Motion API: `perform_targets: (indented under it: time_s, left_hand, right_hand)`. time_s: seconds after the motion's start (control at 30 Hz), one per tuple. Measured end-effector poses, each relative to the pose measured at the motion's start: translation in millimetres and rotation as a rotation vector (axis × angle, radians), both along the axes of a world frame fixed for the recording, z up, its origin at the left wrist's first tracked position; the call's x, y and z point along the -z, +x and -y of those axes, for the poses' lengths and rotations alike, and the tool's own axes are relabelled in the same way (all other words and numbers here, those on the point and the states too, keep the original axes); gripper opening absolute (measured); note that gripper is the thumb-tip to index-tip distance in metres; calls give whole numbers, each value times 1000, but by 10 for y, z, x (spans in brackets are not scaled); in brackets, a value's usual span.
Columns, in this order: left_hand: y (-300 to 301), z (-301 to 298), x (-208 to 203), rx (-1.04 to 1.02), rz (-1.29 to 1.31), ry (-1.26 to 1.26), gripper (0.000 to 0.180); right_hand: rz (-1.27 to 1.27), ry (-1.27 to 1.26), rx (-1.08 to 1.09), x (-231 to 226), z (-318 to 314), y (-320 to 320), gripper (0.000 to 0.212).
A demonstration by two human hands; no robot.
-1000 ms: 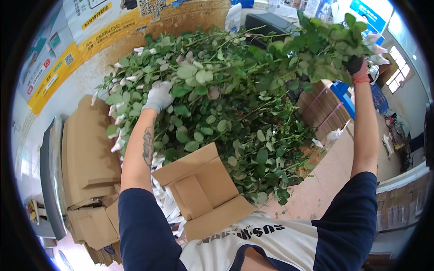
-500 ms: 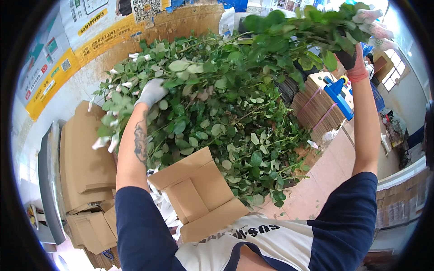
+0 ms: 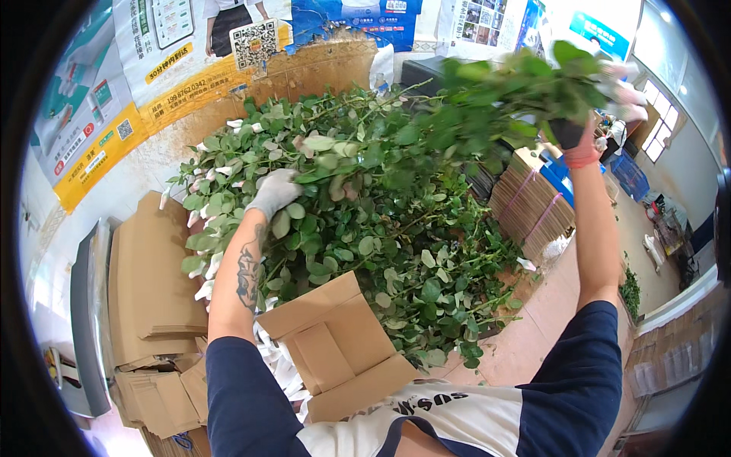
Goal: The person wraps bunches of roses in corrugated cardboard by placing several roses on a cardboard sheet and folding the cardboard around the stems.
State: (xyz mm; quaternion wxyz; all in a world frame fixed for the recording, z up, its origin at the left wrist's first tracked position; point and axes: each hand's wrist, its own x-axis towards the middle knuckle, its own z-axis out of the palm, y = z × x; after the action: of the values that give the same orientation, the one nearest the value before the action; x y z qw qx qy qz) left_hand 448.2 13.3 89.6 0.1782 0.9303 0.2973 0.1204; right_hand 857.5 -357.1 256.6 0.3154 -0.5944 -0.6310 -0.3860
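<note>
A large heap of leafy long-stemmed roses [image 3: 426, 289] lies before me, many with white or pinkish sleeves over their heads. My right hand [image 3: 577, 142], in a dark and pink glove, is raised at the upper right. It is closed round a bunch of roses [image 3: 495, 95], whose sleeved heads poke out beyond the fist while the leaves trail leftward, blurred by motion. My left hand [image 3: 274, 192], in a pale grey glove, is at the heap's left side, fingers curled on rose stems; leaves partly hide the fingertips.
An open cardboard box [image 3: 335, 346] stands close to my body, beside loose white sleeves [image 3: 283, 365]. Flattened cartons [image 3: 148, 274] lean at the left. A tied cardboard stack [image 3: 529, 202] with a blue tool [image 3: 558, 171] on top stands at the right. Behind the heap is a postered wall [image 3: 228, 68].
My left hand has shifted slightly right and down in the picture. The right hand and its bunch have moved a little left and down. The view has tilted slightly upward.
</note>
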Motion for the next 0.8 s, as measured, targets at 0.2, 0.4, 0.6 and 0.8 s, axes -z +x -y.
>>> perform_targets:
  time_s: [0.2, 0.4, 0.6, 0.8]
  left_hand:
    - [179, 162, -212, -60, -135, 82, 53]
    - [-189, -375, 227, 39, -304, -191, 40]
    - [-389, -370, 565, 50, 215, -1227, 94]
    - [-126, 218, 161, 110, 171, -89, 75]
  right_hand:
    - [-612, -48, -577, 93, -703, -509, 38]
    - [-1106, -268, -1214, -263, -457, -352, 34]
    - [-1177, -232, -1180, -73, -510, -334, 35]
    - [-934, -169, -956, -51, -512, -422, 37]
